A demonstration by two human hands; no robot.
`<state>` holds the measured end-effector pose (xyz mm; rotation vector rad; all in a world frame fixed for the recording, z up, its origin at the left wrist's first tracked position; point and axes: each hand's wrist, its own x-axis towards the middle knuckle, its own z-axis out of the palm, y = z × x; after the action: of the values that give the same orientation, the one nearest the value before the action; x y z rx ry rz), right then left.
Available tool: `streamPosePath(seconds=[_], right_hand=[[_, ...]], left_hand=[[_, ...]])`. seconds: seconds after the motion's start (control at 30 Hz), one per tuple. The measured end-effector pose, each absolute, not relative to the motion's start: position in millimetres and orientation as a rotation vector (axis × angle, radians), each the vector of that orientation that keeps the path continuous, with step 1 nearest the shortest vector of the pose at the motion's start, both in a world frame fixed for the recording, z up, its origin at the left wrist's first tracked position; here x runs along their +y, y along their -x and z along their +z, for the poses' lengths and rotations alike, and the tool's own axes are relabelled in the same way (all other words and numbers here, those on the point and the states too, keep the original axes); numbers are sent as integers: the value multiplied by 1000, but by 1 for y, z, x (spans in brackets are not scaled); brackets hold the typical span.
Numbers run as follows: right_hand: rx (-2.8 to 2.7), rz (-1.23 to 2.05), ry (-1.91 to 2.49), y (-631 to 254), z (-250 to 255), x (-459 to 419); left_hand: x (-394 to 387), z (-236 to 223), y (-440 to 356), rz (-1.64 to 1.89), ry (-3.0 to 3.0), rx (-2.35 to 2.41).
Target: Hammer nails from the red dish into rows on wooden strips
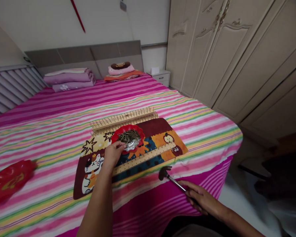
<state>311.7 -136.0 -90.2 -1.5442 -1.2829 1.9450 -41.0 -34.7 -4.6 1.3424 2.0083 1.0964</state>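
Observation:
My right hand [197, 196] is closed around the handle of a claw hammer [177, 184], its dark head over the near side of the bed. At the near left rim of a red scalloped dish [141, 131] my left hand [114, 153] is pinched. What its fingertips hold, if anything, is hidden. Dark and silver nails [129, 138] fill the dish. Just in front lies a wooden strip [143, 158] with a row of holes and nails standing in part of it. Behind the dish, wooden strips [124, 119] bristle with nails. A cartoon-printed mat [158, 126] lies beneath.
The bed has a striped sheet [202, 125]. A red tray [12, 181] lies at the left. Folded purple bedding [70, 79] and a second folded pile [123, 70] rest near the headboard [113, 54]. A wardrobe [227, 52] and a nightstand [162, 78] stand at the right.

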Motion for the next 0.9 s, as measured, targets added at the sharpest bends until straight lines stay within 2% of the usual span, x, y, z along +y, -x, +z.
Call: streamPosePath(seconds=[0.17, 0.4, 0.73, 0.9], right_hand=[[-1280, 1952, 1545, -311, -86, -137], [-1282, 1938, 1529, -312, -89, -137], [-1304, 1918, 1546, -312, -91, -138], [-1307, 1929, 1570, -311, -88, -138]], left_hand=[[-62, 0, 46, 1430, -953, 1662], [-110, -11, 50, 1481, -635, 1561], [-127, -39, 46, 1471, -799, 1855], [-124, -42, 43, 1428, -791, 1856]])
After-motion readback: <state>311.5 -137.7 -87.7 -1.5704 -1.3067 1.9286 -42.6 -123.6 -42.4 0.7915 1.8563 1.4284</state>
